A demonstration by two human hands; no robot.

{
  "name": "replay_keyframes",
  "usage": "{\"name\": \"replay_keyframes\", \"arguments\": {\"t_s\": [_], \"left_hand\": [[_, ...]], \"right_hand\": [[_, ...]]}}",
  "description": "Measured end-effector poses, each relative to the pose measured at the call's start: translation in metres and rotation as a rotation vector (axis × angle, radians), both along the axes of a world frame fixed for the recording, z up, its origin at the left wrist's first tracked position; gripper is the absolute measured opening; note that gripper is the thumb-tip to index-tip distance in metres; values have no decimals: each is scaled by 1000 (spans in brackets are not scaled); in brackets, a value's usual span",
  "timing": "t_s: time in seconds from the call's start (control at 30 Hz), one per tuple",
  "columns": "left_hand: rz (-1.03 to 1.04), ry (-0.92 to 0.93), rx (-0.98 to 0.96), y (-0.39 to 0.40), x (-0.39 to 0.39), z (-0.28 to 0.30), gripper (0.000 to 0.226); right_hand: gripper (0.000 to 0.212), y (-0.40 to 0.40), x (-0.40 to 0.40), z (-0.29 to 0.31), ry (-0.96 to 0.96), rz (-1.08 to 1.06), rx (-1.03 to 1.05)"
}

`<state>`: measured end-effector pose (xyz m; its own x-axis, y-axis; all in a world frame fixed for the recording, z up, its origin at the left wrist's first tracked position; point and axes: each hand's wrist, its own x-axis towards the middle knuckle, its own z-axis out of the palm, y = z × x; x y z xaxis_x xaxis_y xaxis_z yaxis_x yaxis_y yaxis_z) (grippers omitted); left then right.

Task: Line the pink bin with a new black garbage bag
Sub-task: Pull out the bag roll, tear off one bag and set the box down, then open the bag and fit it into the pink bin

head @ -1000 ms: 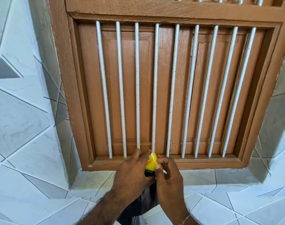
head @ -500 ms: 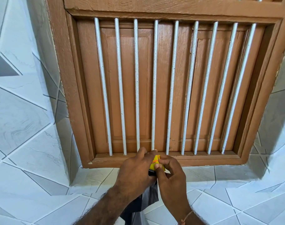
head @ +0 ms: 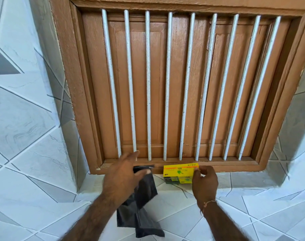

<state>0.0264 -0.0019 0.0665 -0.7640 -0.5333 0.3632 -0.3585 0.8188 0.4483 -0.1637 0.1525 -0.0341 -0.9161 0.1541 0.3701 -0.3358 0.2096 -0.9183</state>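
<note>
A folded black garbage bag (head: 144,193) hangs down from my left hand (head: 124,176), which pinches its top edge between thumb and fingers in front of the window sill. To its right, my right hand (head: 204,181) grips the right end of a yellow garbage bag box (head: 180,172) that rests on the tiled ledge against the wooden window frame. The pink bin is not in view.
A brown wooden window frame (head: 287,101) with shut shutters and several white vertical bars (head: 167,84) fills the wall ahead. White and grey tiles (head: 26,119) cover the wall and the ledge (head: 243,181) below the window.
Both hands were together on the yellow box with the bag hanging beneath. Now they have parted: my left hand has drawn the black bag off to the left, and my right hand holds the box on the ledge.
</note>
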Motion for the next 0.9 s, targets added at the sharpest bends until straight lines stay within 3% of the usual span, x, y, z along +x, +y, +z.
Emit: {"name": "replay_keyframes", "arguments": {"t_s": [0.07, 0.17, 0.4, 0.5, 0.57, 0.63, 0.7, 0.73, 0.77, 0.83, 0.9], "left_hand": [[4, 153, 117, -14, 8, 0, 48], [45, 316, 343, -24, 16, 2, 21], [131, 626, 701, -27, 19, 11, 44], [117, 702, 848, -28, 20, 14, 48], [140, 723, 926, -28, 19, 19, 49], [161, 737, 1032, -28, 17, 26, 45], [169, 751, 1150, -27, 15, 31, 42], [170, 744, 1198, -23, 14, 36, 40], [176, 724, 1232, -20, 14, 40, 38], [165, 705, 1287, -14, 12, 51, 33], [87, 734, 1333, -10, 12, 68, 32]], "right_hand": [[4, 3, -12, -12, -30, -21, 111], [16, 2, -21, -23, -68, -71, 308], [19, -6, -24, -17, -83, -49, 352], [37, -5, -2, -3, 17, -121, 383], [55, -10, 41, 6, 130, 87, 223], [69, -21, 104, 17, 81, 581, 73], [91, -37, 157, 24, -4, 958, 134], [91, -46, 172, 19, -33, 1019, 206], [75, -53, 185, 14, -51, 987, 284], [25, -67, 194, -3, -122, 782, 318], [25, -68, 191, -21, -245, 687, 257]]}}
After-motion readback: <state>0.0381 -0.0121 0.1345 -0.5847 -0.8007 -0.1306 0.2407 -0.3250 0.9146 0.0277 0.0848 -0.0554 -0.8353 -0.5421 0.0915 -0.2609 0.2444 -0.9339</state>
